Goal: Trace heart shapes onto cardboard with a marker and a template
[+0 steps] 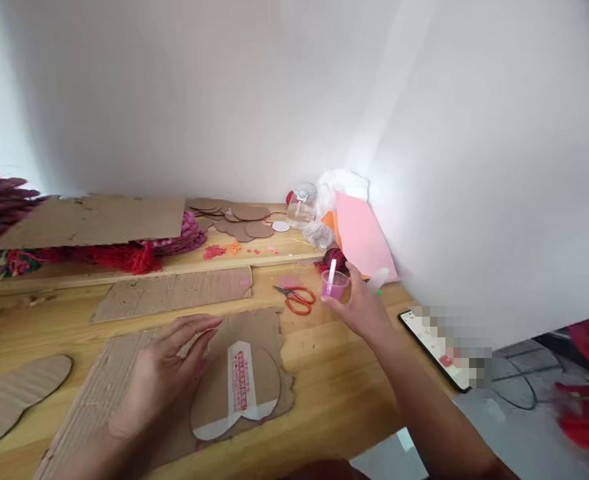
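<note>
My right hand (pixel 362 303) reaches to the table's back right, thumb and fingers around a small clear plastic cup (pixel 342 288) with pink contents and a white stick (pixel 332 270) standing in it. My left hand (pixel 172 363) hovers over a cardboard sheet (pixel 244 325), thumb and fingertips closed together; whatever may be between them is too small to make out. Beside that hand, a heart-shaped cardboard cutout (pixel 264 380) bearing white tape with red print lies on the sheet. Orange-handled scissors (pixel 299 300) rest left of the cup, blades pointing left.
A cardboard strip (pixel 174 293) lies behind the sheet, another cutout (pixel 19 397) at left. Along the raised back ledge are yarn bundles (pixel 129 257), cardboard discs (pixel 244 212) and a clear jar (pixel 302 207). Pink paper (pixel 364 233) leans right; a phone (pixel 437 350) lies at the right edge.
</note>
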`<state>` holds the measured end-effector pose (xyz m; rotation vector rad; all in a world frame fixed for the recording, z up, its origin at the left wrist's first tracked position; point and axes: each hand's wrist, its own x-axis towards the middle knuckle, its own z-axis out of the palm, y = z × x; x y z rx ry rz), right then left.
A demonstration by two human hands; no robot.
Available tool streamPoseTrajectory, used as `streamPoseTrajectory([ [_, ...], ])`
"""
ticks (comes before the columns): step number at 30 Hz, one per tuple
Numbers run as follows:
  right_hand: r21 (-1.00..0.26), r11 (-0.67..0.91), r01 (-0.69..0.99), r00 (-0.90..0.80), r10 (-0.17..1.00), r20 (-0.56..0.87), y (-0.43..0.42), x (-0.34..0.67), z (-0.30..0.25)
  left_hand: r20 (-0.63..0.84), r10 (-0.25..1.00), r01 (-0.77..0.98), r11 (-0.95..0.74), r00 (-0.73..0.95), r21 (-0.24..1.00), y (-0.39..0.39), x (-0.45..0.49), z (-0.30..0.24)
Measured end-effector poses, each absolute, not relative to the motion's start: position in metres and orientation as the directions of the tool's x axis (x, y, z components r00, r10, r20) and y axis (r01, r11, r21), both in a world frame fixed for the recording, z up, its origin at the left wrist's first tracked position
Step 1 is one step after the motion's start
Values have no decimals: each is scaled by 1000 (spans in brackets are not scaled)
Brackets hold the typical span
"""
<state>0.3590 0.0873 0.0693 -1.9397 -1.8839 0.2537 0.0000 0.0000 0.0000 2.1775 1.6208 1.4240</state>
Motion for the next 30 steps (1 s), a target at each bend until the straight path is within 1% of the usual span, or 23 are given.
streamPoseTrajectory([
  [5, -390, 54, 919, -8, 993, 116, 80, 362, 63, 590, 807, 688, -443, 27, 575, -2, -1, 3],
  [10, -302, 60, 951, -17, 990, 144, 88, 360, 58, 616, 783, 675, -500, 86, 543, -3, 5, 2],
  [14, -170, 120, 978, -90, 981, 174, 108, 354, 69, 609, 788, 673, -499, 90, 546, -2, 5, -4],
  [17, -98, 183, 978, -172, 979, 114, 125, 346, 77, 608, 787, 671, -506, 102, 542, 0, 2, -7],
  [20, -82, 263, 961, -260, 964, 54, 139, 335, 76, 614, 781, 667, -520, 117, 533, 2, 0, -8],
  [23, -81, 307, 948, -306, 952, 27, 148, 326, 69, 606, 786, 657, -521, 122, 544, 2, 0, -11],
  [27, -113, 298, 948, -296, 955, 35, 155, 324, 61, 569, 816, 637, -494, 103, 592, 0, 3, -11],
  [30, -144, 277, 950, -272, 961, 54, 156, 327, 59, 508, 859, 621, -432, 63, 654, 6, 10, 4],
])
